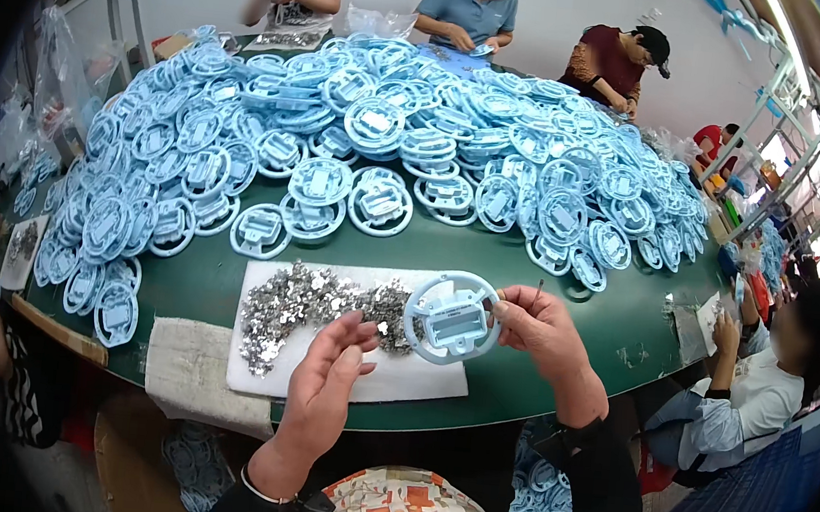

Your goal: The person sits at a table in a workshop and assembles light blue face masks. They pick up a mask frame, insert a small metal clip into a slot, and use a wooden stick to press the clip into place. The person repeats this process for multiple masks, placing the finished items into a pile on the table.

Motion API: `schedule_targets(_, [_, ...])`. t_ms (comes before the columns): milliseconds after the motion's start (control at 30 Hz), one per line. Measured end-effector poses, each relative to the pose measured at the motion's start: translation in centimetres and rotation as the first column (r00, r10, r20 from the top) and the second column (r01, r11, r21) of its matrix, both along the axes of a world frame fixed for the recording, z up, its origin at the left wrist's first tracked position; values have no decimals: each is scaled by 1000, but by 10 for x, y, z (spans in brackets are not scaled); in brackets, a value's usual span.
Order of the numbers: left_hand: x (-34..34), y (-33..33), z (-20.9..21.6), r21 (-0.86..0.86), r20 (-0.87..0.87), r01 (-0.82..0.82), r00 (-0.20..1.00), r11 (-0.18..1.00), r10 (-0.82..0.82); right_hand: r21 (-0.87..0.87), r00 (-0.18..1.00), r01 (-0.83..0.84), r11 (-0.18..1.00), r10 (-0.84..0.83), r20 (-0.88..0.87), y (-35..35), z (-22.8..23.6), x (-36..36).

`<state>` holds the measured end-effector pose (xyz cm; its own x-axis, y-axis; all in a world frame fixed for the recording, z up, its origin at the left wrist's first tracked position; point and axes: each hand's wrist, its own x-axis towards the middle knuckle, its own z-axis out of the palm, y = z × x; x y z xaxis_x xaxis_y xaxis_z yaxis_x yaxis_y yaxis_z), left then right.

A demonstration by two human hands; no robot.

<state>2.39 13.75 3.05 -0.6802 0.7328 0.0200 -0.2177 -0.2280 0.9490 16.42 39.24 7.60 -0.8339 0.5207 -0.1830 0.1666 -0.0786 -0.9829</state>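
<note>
My right hand [545,331] grips a light blue round plastic housing [457,330] by its right rim, between thumb and fingers. The housing has an open ring around a rectangular battery-style compartment and is held up above a white foam pad [399,377]. My left hand [326,375] is left of it, fingers stretched and slightly bent, thumb apart, with nothing visible in it. Beyond its fingertips, a heap of small silvery metal pieces [278,318] lies on the pad. A smaller pile of metal pieces [384,310] sits just behind the left fingertips, partly covered by the housing.
A large mound of light blue housings [373,121] covers the far part of the green table [534,403]. A folded beige cloth [200,369] hangs over the near edge. Several people work around the table. More housings [540,492] lie below the table's edge.
</note>
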Motion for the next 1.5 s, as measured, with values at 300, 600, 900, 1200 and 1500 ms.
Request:
schedule_targets(300, [21, -32, -26, -101, 241, 268, 941, 958, -238, -150, 960, -199, 968, 224, 169, -61, -39, 27])
schedule_targets(600, [10, -78, -34, -95, 338, 55, 941, 994, -20, 438, 916, -376, 817, 256, 308, -84, -18, -27])
schedule_targets(900, [1, -87, -32, -127, 281, 58, 959, 990, -20, 851, 913, -390, 353, 272, 305, -90, -19, -106])
schedule_targets(1200, [-14, -83, -29, -134, 100, -81, 990, 988, 95, 878, 910, -406, 254, 197, 364, -93, -28, -94])
schedule_targets(1500, [-15, -78, -20, -194, 32, -20, 999, 981, 27, 939, 886, -342, 41, 346, 308, -96, -32, -82])
